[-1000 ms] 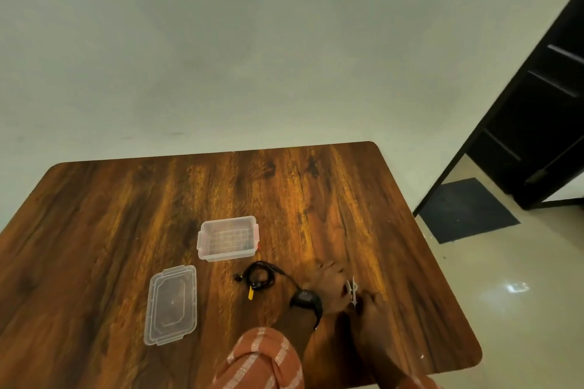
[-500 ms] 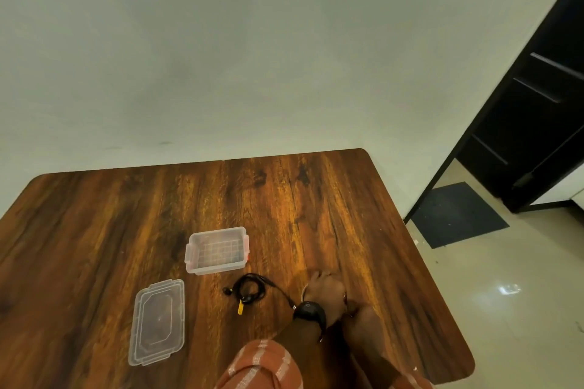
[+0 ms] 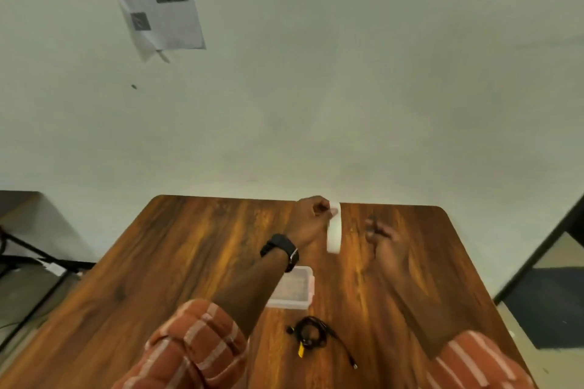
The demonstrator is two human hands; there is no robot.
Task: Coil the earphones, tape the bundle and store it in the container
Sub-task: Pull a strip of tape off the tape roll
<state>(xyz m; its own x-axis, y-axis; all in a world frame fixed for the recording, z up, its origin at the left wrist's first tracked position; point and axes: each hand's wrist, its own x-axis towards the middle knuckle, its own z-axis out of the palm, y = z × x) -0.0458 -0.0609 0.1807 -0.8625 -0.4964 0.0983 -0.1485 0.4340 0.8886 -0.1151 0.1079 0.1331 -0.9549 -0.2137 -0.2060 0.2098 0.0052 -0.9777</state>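
Left hand [image 3: 313, 211] is raised over the far half of the table [image 3: 196, 249], fingers pinched on the top of a white tape strip/roll [image 3: 334, 229] that hangs edge-on. Too blurred to say whether it's a roll or a pulled length. Right hand [image 3: 382, 238] sits at 3 o'clock of the tape, just beside it and not touching, fingers loosely spread and holding nothing.

Earphones [image 3: 311, 333] lie coiled on the table at the near edge of the view, at 6 o'clock from the tape and well apart from both hands. A yellow tag [image 3: 301, 351] sits on the coil's near side and a loose tail with the plug [image 3: 354, 366] trails off toward 4 o'clock. The clear container [image 3: 295, 287] is between hands and coil, at 12 o'clock from the earphones, partly hidden by the left forearm. A watch [image 3: 281, 249] is on that wrist.

Step in hand, as I read it: getting a piece of tape ready.

- Right hand takes the free lower end; keep the strip taut so it doesn't fold on itself.
- Tear short: enough to wrap the bundle once and overlap.
- Tuck the loose tail into the coil first, or it'll spring the loops.
- Wrap at one point across all loops, clear of the tag and earbuds.
- Then drop the bundle into the container; the lid isn't in view.
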